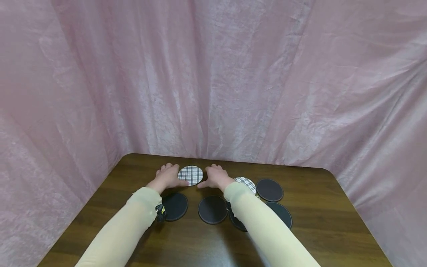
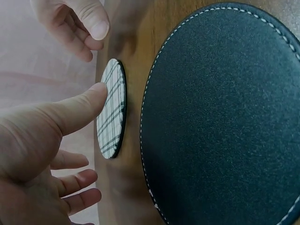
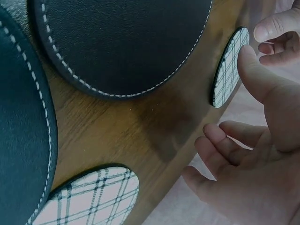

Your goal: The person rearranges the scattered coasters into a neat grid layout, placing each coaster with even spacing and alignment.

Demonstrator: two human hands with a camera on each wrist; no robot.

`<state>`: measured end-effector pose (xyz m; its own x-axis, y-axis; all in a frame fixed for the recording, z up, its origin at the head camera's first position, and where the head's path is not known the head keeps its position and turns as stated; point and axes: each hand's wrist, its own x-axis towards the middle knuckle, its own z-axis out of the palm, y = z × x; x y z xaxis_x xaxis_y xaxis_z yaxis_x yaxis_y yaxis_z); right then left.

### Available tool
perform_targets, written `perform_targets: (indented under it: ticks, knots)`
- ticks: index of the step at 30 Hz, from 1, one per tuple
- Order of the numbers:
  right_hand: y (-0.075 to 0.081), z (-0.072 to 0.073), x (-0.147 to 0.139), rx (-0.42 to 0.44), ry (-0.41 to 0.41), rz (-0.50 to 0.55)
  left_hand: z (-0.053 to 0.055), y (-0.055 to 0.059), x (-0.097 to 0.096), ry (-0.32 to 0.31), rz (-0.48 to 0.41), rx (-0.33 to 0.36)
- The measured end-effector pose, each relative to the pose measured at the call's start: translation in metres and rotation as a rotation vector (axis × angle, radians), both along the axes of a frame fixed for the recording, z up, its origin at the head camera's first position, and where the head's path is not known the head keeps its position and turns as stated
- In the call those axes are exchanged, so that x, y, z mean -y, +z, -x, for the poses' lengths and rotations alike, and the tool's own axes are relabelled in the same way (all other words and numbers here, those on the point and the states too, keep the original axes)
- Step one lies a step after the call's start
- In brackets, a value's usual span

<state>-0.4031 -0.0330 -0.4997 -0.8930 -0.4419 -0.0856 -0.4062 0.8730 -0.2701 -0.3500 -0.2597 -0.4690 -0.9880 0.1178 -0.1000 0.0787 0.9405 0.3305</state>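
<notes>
A round white coaster with a dark plaid pattern (image 1: pixel 190 175) lies near the table's far edge, between the two hands. My left hand (image 1: pixel 169 175) is at its left side, fingers spread and thumb toward its near edge. On the other side, my right hand (image 1: pixel 216 177) has its thumb pointing inward, fingers loosely bent. Neither hand grips anything. In the left wrist view the thumb (image 2: pixel 79 108) overlaps the plaid coaster (image 2: pixel 111 110). The right wrist view shows the right thumb (image 3: pixel 255 70) close by the same coaster (image 3: pixel 230 68).
Nearer on the wooden table (image 1: pixel 186 244) lie a black stitched coaster (image 1: pixel 175 206) and a dark brown one (image 1: pixel 212 210). Around the right forearm are another plaid coaster (image 1: pixel 246 183), a dark coaster (image 1: pixel 269 190) and a greenish-black one (image 1: pixel 281 213). Pink curtains (image 1: pixel 213 81) hang behind.
</notes>
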Motion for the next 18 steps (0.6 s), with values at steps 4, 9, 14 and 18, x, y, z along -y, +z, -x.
perform_targets:
  ticks: [4, 9, 14, 18]
  knots:
    - [0.025, -0.018, 0.001, 0.091, -0.018, 0.025, 0.001, -0.002, -0.001, 0.008, -0.002, 0.011]
    - [0.032, -0.029, 0.003, 0.084, -0.010, 0.042, 0.004, -0.004, -0.001, 0.024, 0.004, 0.029]
    - [0.031, -0.028, 0.006, 0.072, -0.002, 0.035, 0.006, -0.003, -0.004, 0.038, 0.007, 0.061]
    - [0.030, -0.026, 0.009, 0.074, -0.020, 0.025, 0.008, -0.003, -0.005, 0.040, 0.016, 0.059]
